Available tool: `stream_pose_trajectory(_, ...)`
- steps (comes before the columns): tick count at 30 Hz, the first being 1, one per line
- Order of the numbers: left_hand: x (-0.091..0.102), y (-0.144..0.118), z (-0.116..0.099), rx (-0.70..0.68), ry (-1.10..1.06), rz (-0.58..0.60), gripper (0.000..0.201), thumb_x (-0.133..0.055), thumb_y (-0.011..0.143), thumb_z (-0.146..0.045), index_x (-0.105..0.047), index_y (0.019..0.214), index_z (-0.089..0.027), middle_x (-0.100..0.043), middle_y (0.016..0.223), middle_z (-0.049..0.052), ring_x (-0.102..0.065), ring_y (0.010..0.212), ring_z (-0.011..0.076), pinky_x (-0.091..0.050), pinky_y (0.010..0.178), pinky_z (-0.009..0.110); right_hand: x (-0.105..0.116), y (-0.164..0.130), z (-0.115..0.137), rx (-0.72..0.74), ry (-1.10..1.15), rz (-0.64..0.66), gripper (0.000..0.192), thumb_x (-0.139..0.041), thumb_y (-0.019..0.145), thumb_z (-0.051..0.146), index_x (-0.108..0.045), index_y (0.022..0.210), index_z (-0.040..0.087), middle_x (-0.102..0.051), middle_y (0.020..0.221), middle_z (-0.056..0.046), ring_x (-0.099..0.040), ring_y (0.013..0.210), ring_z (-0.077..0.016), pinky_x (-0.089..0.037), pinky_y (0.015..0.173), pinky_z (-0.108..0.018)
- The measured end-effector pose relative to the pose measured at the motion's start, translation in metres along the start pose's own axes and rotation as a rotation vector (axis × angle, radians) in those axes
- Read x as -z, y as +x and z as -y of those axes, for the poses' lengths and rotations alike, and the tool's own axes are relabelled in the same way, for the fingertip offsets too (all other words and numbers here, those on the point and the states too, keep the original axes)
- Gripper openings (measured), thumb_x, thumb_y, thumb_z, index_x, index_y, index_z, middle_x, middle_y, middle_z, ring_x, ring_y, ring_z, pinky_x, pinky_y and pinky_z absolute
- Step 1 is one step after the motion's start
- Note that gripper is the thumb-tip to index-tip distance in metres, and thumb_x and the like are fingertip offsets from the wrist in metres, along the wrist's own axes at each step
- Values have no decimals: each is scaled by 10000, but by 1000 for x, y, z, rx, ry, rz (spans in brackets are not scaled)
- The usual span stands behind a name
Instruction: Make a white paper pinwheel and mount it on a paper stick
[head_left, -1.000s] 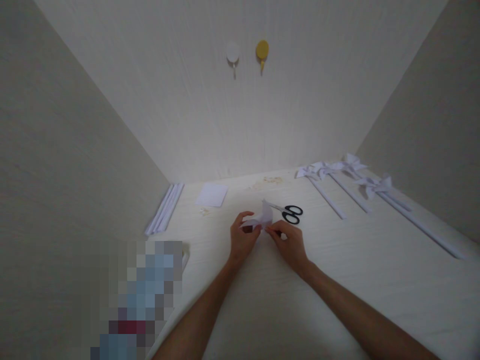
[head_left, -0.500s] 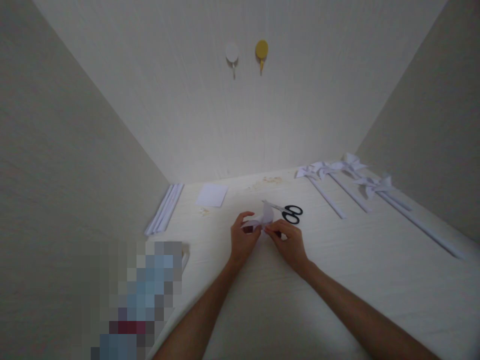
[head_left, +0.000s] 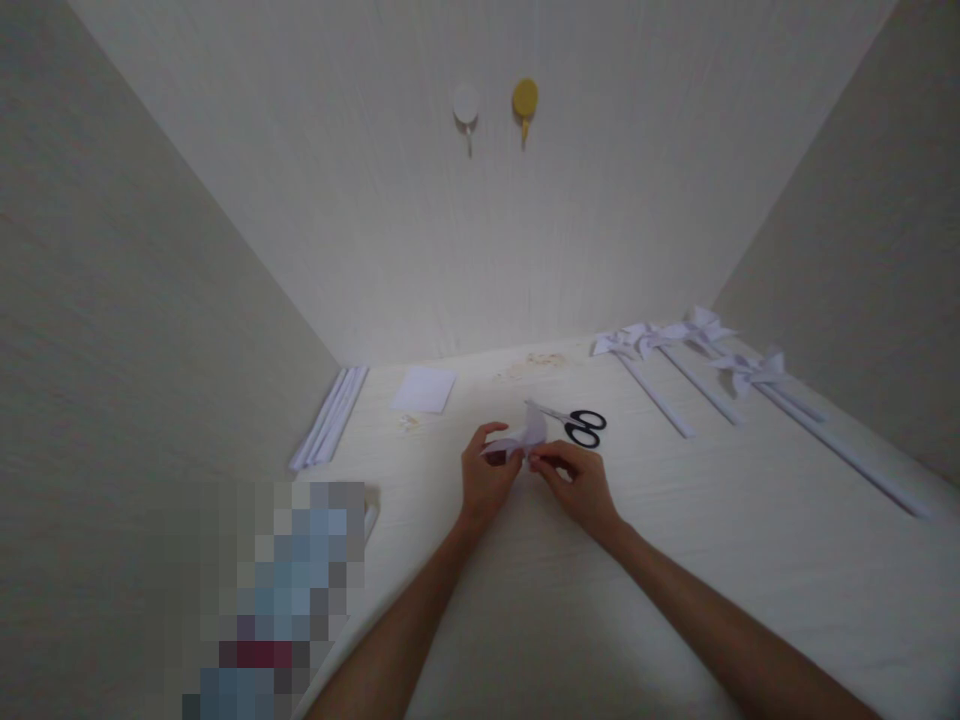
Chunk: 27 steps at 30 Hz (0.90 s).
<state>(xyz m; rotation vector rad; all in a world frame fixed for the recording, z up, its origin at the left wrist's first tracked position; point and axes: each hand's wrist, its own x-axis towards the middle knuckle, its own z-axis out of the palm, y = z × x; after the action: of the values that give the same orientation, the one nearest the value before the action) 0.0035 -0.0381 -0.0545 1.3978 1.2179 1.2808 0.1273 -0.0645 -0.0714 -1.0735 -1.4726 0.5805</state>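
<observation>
In front of me, my left hand (head_left: 487, 475) grips a white paper pinwheel (head_left: 534, 428) with curled blades, its fingers and thumb around the paper. My right hand (head_left: 577, 475) is closed in a pinch at the pinwheel's right lower edge; whether a small piece sits between those fingertips is too small to tell. Just beyond the right hand lies a pair of scissors (head_left: 583, 427) with black handles, blades pointing left. A square white paper sheet (head_left: 424, 389) is flat on the table, past the left hand.
Rolled paper sticks (head_left: 330, 420) lie side by side at the left wall. Several white pinwheels on sticks (head_left: 750, 373) rest along the right. Small tan scraps (head_left: 545, 359) are scattered near the back wall. Two hooks (head_left: 525, 98), yellow and white, hang there. A blurred-out area (head_left: 292, 570) covers the lower left.
My right fingertips have shifted slightly at the pinwheel's edge, and its upright blade leans a little differently. The left hand keeps its grip.
</observation>
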Motion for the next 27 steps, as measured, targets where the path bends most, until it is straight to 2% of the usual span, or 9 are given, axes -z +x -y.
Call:
stream_pose_trajectory(7, 0, 0, -1, 33, -32, 8, 335, -616, 567, -158, -507, 884, -161, -536, 508, -67, -526, 438, 75, -409, 418, 146, 2, 3, 1, 5, -260, -92, 93, -529, 742, 197, -611, 721, 160, -627, 627, -30, -549, 523, -127, -453, 525, -240)
stream_pose_trajectory(11, -1, -1, -3, 74, -66, 32, 362, -623, 565, -163, -506, 908, -161, -542, 508, -65, -542, 450, 82, -417, 425, 151, 3, 3, 2, 36, -353, -109, 105, -502, 758, 199, -590, 709, 169, -623, 638, -33, -546, 549, -142, -436, 537, -254)
stream_pose_trajectory(17, 0, 1, -1, 74, -82, 61, 386, -622, 566, -162, -509, 935, -160, -559, 517, -60, -537, 439, 78, -416, 425, 153, 3, 3, 0, 25, -367, -136, 114, -491, 763, 203, -575, 691, 172, -612, 628, -33, -540, 552, -144, -421, 533, -253)
stream_pose_trajectory(27, 0, 0, -4, 69, -13, 17, 363, -610, 564, -153, -509, 912, -155, -521, 465, -77, -496, 394, 62, -366, 382, 131, 2, 2, 0, 32, -356, -128, 88, -511, 753, 179, -564, 684, 164, -596, 611, -25, -517, 533, -133, -405, 520, -243)
